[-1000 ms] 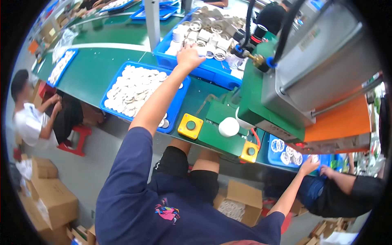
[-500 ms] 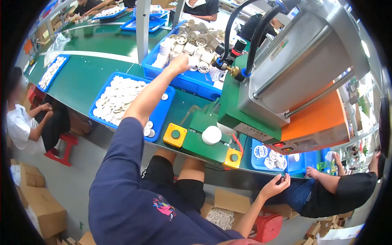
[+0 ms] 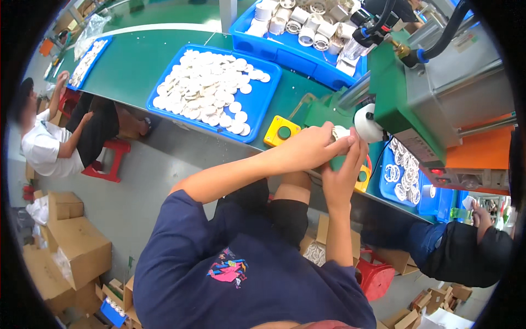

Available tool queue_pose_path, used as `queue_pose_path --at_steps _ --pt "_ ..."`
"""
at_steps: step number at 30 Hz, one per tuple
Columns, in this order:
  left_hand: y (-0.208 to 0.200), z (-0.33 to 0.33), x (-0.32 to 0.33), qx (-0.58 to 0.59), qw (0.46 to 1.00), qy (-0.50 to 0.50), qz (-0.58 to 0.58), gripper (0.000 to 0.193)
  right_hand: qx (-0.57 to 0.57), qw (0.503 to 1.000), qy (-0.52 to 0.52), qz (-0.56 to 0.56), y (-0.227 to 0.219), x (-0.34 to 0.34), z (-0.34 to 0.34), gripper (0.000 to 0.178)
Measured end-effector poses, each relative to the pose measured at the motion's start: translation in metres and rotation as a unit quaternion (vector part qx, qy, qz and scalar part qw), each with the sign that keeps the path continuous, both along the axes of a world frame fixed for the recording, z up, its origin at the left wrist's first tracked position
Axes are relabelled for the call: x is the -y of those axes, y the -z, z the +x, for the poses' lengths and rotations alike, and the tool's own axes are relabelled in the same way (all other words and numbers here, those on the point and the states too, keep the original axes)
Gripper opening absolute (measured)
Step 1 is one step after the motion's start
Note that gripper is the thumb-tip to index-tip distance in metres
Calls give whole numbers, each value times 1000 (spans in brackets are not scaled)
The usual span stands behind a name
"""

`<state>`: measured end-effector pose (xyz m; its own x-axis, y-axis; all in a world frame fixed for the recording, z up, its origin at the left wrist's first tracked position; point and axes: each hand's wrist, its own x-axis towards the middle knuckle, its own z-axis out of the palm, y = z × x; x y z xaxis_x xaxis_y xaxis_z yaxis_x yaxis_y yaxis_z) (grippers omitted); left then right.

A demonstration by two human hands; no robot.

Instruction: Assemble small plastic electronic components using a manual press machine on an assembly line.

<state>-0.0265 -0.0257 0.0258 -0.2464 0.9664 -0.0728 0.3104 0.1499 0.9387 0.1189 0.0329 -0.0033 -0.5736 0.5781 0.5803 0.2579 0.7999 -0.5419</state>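
Note:
Both my hands meet just in front of the bench press, below its white round press head [image 3: 368,124]. My left hand [image 3: 308,148] is closed on a white round plastic part [image 3: 340,132], only a bit of which shows above the fingers. Against the same part, the fingers of my right hand [image 3: 341,174] are pressed together, hiding much of it. Left of my hands stands a yellow button box [image 3: 281,131] with a green button, and a second yellow button box [image 3: 362,178] shows beyond my right wrist.
A blue tray of white discs [image 3: 263,112] lies to the left. Behind is a blue bin [image 3: 279,54] of white plastic cylinders. Right of the press, another blue tray [image 3: 388,189] holds white rings. Co-workers sit at far left and right; cardboard boxes [image 3: 82,247] stand on the floor.
My left hand has come back from the blue bin to the press front, now with a white part. My right hand has risen from beside the bench to join it. The view has shifted.

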Motion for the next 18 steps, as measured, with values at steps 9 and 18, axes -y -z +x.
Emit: queue_pose_path --at_steps 9,18 --pt "11 -26 9 -150 982 70 90 35 107 992 -54 -48 -14 -48 7 67" --pt "11 -43 -18 -236 934 -1 268 18 7 896 -200 -396 -19 -82 8 48"
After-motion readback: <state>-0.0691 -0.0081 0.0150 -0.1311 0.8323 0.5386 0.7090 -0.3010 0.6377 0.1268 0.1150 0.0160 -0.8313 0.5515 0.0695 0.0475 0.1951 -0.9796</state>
